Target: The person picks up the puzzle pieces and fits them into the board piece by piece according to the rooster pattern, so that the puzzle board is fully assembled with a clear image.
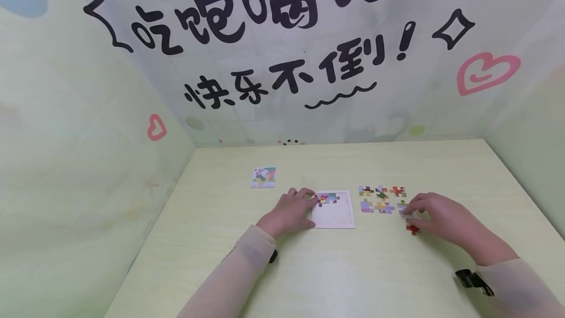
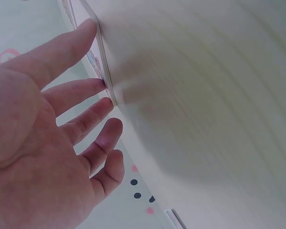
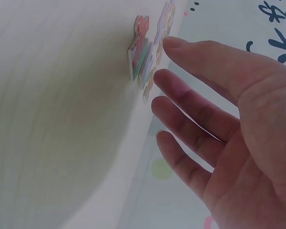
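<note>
A white puzzle tray [image 1: 333, 219] lies flat on the table, with a short row of joined puzzle pieces [image 1: 328, 198] along its upper left. My left hand [image 1: 287, 212] touches the tray's left edge, thumb low and fingers high; in the left wrist view its fingertips [image 2: 101, 85] meet that edge. My right hand [image 1: 450, 220] is over the right end of the loose puzzle pieces [image 1: 383, 207], nothing gripped. A red piece [image 1: 412, 230] lies under its thumb in the head view. From the right wrist, the fingers look relaxed and spread beside the pieces [image 3: 139, 50].
Up and left of the tray lies a small picture card [image 1: 263, 177] with a cartoon animal. Several loose pieces stand in two rows right of the tray. A printed cloth wall [image 1: 282, 112] closes off the table's back and sides.
</note>
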`<state>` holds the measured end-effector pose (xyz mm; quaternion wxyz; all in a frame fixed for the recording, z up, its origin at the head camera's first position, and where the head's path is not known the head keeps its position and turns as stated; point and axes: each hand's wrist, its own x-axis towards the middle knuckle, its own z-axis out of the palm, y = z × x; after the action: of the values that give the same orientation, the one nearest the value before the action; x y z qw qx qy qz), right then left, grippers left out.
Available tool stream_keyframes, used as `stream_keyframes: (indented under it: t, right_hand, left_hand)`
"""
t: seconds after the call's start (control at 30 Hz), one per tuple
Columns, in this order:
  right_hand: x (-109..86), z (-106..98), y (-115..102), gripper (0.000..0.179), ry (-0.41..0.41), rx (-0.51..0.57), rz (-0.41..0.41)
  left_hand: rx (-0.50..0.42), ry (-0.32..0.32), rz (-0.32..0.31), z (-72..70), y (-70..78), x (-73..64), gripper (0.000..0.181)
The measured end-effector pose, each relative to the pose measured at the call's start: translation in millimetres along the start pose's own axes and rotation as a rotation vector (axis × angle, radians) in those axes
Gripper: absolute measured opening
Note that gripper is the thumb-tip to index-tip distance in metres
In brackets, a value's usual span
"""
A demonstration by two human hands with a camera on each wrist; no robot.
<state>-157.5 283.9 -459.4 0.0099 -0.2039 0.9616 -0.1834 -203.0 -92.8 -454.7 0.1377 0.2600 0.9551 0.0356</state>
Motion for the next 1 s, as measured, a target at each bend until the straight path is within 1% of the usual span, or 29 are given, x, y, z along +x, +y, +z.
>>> stream_keyframes:
  t: [0.2, 0.53, 0.7, 1.0]
  right_hand:
    - [-4.5, -2, 4, 0.02, -0.033, -0.001, 0.004]
    - [-10.9, -3, 7, 0.021, -0.056, 0.015, -0.012]
    - [-11.8, -5, 8, 0.022, -0.081, 0.025, -0.026]
    - [-12.6, -3, 10, 0.022, -0.098, 0.028, -0.036]
  left_hand:
    - [-0.001, 0.006, 0.001, 0.5, -0.1, -0.2, 0.075]
    - [-0.006, -0.004, -0.005, -1.4, 1.2, -2.1, 0.075]
    - [0.001, -0.001, -0.002, -0.4, 0.5, -1.5, 0.075]
    - [0.003, -0.003, -0.002, 1.1, -0.3, -1.5, 0.075]
